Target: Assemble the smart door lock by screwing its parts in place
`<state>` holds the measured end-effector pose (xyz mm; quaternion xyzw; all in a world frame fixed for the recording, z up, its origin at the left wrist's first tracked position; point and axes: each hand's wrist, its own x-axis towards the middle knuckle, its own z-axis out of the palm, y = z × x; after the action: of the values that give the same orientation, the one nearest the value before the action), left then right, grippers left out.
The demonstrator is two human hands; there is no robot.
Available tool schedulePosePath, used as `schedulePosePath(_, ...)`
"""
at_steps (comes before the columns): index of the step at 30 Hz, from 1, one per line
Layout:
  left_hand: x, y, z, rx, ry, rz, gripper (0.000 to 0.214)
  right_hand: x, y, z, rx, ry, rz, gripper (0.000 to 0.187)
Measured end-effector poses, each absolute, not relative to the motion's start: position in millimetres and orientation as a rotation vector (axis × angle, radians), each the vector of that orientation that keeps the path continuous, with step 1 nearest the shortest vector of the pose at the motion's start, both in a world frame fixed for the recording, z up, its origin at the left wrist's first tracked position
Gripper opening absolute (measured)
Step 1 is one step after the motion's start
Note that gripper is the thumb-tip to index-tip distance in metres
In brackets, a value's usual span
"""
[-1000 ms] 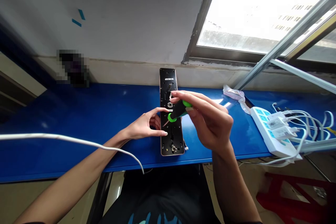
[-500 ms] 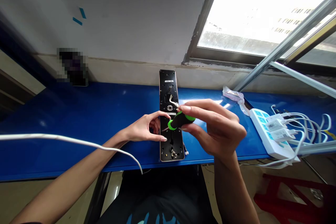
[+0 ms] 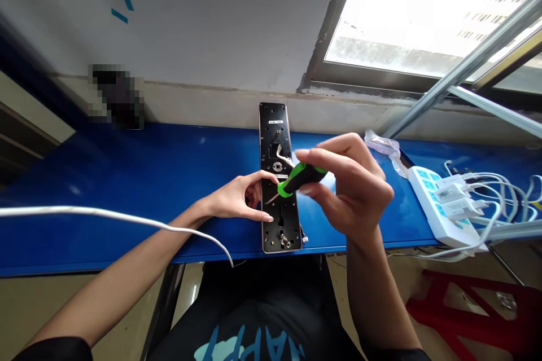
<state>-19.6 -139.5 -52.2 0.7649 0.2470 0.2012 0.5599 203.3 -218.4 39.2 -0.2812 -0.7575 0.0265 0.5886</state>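
Your right hand (image 3: 351,192) was clenched on the green-and-black screwdriver (image 3: 301,177), its tip slanting down-left over the black door-lock panel (image 3: 282,231), which lay lengthwise away from you on the blue bench (image 3: 127,180), your loosely curled left hand (image 3: 237,198) at its left edge.

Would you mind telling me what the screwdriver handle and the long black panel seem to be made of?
The screwdriver handle looks like moulded plastic, glossy black with green bands. The long black panel is probably coated metal, judging by its smooth face and gold-toned edge.
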Motion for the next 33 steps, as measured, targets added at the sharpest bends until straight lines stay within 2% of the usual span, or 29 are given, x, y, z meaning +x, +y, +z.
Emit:
schedulePosePath(5,-19,-139,-51,1.787,0.571,0.473,0.078,199,-219,39,-0.572,-1.790,0.256,0.050)
schedulePosePath(8,-20,-137,-52,1.805,0.559,0.467,0.074,199,-219,39,-0.590,-1.738,0.107,0.048)
schedulePosePath(10,-21,-136,-52,1.809,0.558,0.460,0.074,199,-219,39,-0.613,-1.730,0.055,0.040)
schedulePosePath(12,-22,-135,-52,1.795,0.565,0.442,0.076,197,-221,40,-0.627,-1.759,0.141,0.034)
schedulePosePath(15,-23,-135,-51,1.787,0.580,0.428,0.082,195,-223,40,-0.581,-1.789,0.314,0.044)
schedulePosePath(18,-23,-135,-50,1.820,0.593,0.438,0.082,195,-221,41,-0.534,-1.774,0.203,0.045)
schedulePosePath(22,-23,-135,-49,1.826,0.612,0.422,0.082,195,-219,44,-0.638,-1.781,0.046,0.037)
schedulePosePath(27,-22,-136,-49,1.830,0.620,0.435,0.085,193,-218,43,-0.567,-1.849,0.311,0.049)
schedulePosePath(33,-23,-134,-48,1.843,0.624,0.426,0.079,192,-213,39,-0.606,-1.731,0.048,0.029)
